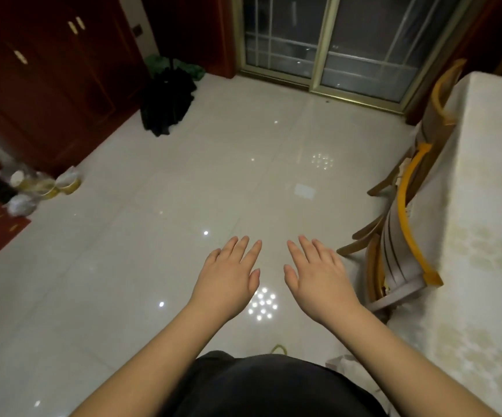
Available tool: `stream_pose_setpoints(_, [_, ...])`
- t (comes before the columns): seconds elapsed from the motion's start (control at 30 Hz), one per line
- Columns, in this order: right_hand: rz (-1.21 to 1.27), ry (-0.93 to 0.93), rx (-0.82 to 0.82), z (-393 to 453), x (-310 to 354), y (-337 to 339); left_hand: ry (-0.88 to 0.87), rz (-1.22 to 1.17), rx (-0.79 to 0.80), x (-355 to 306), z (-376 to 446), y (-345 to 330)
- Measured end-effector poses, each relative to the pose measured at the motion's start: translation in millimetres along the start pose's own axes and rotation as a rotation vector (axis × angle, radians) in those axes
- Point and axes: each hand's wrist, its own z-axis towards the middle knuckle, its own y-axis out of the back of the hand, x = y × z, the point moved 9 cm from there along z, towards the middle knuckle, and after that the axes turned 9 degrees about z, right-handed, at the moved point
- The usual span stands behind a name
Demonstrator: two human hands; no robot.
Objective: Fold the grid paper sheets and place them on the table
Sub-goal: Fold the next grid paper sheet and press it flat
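Observation:
My left hand (228,272) and my right hand (318,272) are stretched out side by side above the glossy floor, palms down, fingers straight and slightly spread, holding nothing. No grid paper sheet shows in the head view. The table (490,236), covered with a cream patterned cloth, runs along the right edge of the view, to the right of my right hand.
Wooden chairs (406,224) with yellow rails stand tucked against the table. A dark red cabinet (42,85) lines the left wall, with paper cups and bags (42,185) at its foot. A black folded umbrella (165,100) lies near the glass sliding door (324,40).

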Motion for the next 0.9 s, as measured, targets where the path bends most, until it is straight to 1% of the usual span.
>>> stream_pose_setpoints(0.1, [0.01, -0.011, -0.056, 38.8, -8.6, 25.0, -0.048, -0.007, -0.027, -3.1, 57.5, 16.6])
stream_pose_setpoints(0.2, [0.023, -0.059, -0.084, 81.0, -24.6, 39.4, -0.11, 0.017, -0.044, 5.6, 116.3, 23.8])
stream_pose_setpoints(0.33, [0.021, -0.134, -0.093, 144.6, -40.7, 53.7, -0.147, 0.052, -0.076, 23.7, 194.7, 33.1])
stream_pose_setpoints(0.43, [0.016, -0.185, -0.094, 198.6, -47.4, 68.6, -0.202, 0.055, -0.062, 39.1, 253.1, 38.7])
stream_pose_setpoints(0.5, [0.023, -0.215, -0.087, 230.9, -49.2, 83.6, -0.233, 0.06, -0.068, 51.9, 287.4, 47.6])
stream_pose_setpoints(0.57, [0.047, -0.253, -0.077, 257.3, -51.2, 99.3, -0.27, 0.073, -0.036, 62.9, 316.2, 55.0])
stream_pose_setpoints(0.67, [0.08, -0.31, -0.103, 291.0, -61.0, 122.1, -0.304, 0.068, -0.067, 75.8, 366.1, 72.8])
stream_pose_setpoints(0.7, [0.084, -0.326, -0.109, 300.6, -66.2, 129.1, -0.319, 0.076, -0.055, 76.1, 381.5, 77.7])
stream_pose_setpoints(0.8, [0.122, -0.37, -0.13, 327.0, -91.2, 151.7, -0.479, 0.057, -0.024, 55.8, 421.8, 90.7])
stream_pose_setpoints(0.9, [0.151, -0.406, -0.161, 357.5, -129.6, 176.5, -0.551, 0.066, -0.058, 32.7, 468.1, 102.8])
